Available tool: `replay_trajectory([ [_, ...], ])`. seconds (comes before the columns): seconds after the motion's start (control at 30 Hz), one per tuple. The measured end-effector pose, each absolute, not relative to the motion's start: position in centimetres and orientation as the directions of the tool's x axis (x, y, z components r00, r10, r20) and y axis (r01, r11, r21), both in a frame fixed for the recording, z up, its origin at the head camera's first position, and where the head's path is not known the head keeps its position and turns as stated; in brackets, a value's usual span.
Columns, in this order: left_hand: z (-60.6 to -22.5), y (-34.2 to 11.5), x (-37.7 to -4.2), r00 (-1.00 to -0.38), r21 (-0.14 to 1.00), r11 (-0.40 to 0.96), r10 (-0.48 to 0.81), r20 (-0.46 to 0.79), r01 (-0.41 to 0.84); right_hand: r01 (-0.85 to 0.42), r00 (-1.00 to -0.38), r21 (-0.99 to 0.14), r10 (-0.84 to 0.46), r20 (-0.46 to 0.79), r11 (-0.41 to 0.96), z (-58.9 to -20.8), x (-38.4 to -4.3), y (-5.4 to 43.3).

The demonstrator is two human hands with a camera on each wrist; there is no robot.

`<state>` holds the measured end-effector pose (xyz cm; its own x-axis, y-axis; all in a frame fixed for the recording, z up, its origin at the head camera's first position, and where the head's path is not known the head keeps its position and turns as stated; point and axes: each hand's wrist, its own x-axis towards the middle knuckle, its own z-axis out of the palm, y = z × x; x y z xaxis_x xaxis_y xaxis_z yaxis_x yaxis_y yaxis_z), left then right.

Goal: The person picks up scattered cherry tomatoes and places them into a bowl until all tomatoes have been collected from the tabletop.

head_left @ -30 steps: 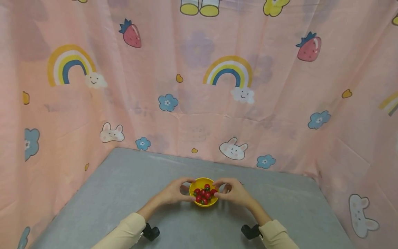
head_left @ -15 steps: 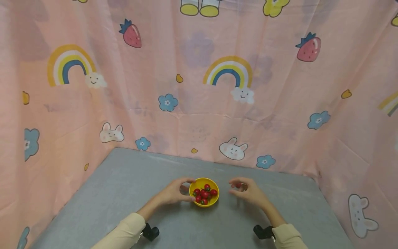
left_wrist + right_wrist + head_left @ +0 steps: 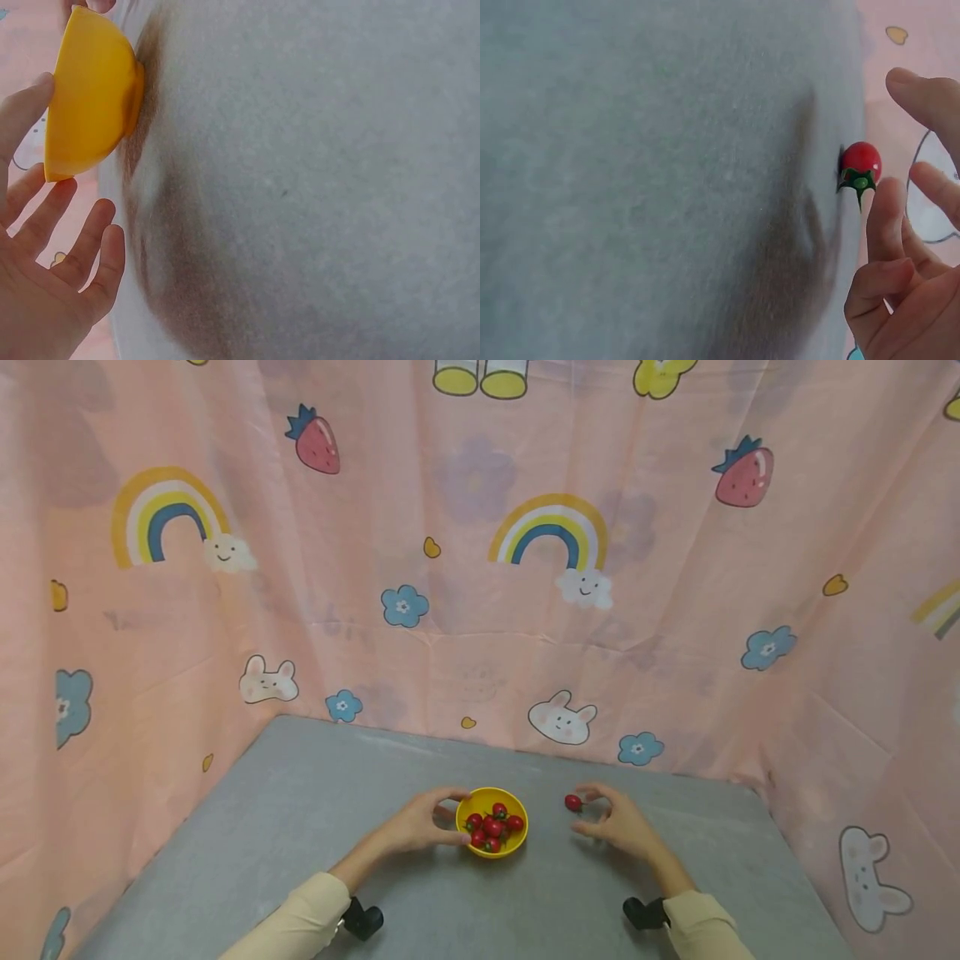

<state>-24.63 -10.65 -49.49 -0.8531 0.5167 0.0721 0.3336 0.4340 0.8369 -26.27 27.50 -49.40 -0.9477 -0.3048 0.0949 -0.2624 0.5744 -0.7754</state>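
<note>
A small yellow bowl stands on the grey table, holding several red cherry tomatoes. My left hand grips it from the left, thumb and fingertips at the rim. Seen from the side in the left wrist view, the bowl has the left hand's fingers spread around its edge. One loose cherry tomato lies on the table to the right of the bowl. Beside it, my right hand is open with thumb and fingers apart. In the right wrist view this tomato shows its green stem end close by the fingers.
The grey table runs back to a pink curtain printed with rainbows, rabbits and flowers, which also hangs along both sides. A black wrist camera sits at the left cuff and another black camera at the right one.
My right hand has moved away from the bowl's right side, out to the loose tomato, which now shows in front of its fingers. The left hand and the bowl have stayed in place.
</note>
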Motion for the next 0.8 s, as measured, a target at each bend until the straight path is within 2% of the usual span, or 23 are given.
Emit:
replay_trajectory([
  [0.23,-49.3,-10.7,-24.6,-0.854,0.831,0.444,0.516,0.069,0.336,-0.223,-0.968,-0.695,-0.24,0.074,0.683,-49.9,-27.4,26.8],
  [0.8,-49.3,-10.7,-24.5,-0.851,0.829,0.445,0.52,0.068,0.338,-0.202,-0.975,-0.737,-0.203,0.09,0.645,-50.9,-28.7,26.3],
])
